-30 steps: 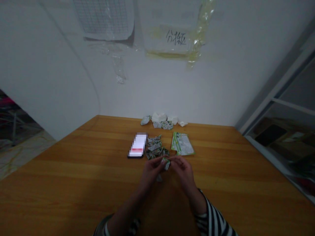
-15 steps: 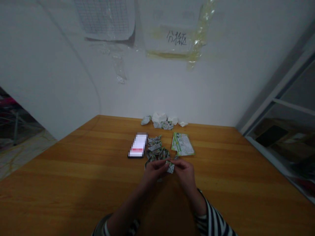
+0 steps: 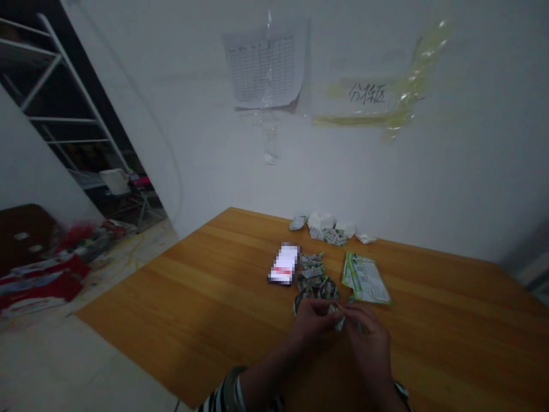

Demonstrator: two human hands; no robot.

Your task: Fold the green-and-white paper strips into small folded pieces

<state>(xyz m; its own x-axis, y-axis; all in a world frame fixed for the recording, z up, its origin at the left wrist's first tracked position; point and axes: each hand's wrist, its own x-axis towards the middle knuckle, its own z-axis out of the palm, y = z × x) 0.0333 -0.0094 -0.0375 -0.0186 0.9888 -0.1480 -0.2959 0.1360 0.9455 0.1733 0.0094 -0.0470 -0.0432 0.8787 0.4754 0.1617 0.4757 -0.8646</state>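
My left hand (image 3: 311, 320) and my right hand (image 3: 369, 337) meet just above the wooden table (image 3: 193, 309), fingers pinched together on one small folded piece of green-and-white printed paper (image 3: 339, 321). Just beyond my fingers lies a cluster of several similar folded paper pieces (image 3: 316, 280). A flat stack of green-and-white printed sheets (image 3: 364, 278) lies to the right of that cluster. A phone (image 3: 284, 264) with a lit screen lies to its left.
Crumpled white and printed paper scraps (image 3: 328, 226) sit at the table's far edge by the white wall. Papers are taped on the wall above. To the left, past the table edge, are a white metal rack (image 3: 55, 109) and red clutter (image 3: 43, 274) on the floor.
The view has swung left, so the table and hands sit further right and the rack and floor at the left have come into sight. Both hands stay pinched on the folded paper.
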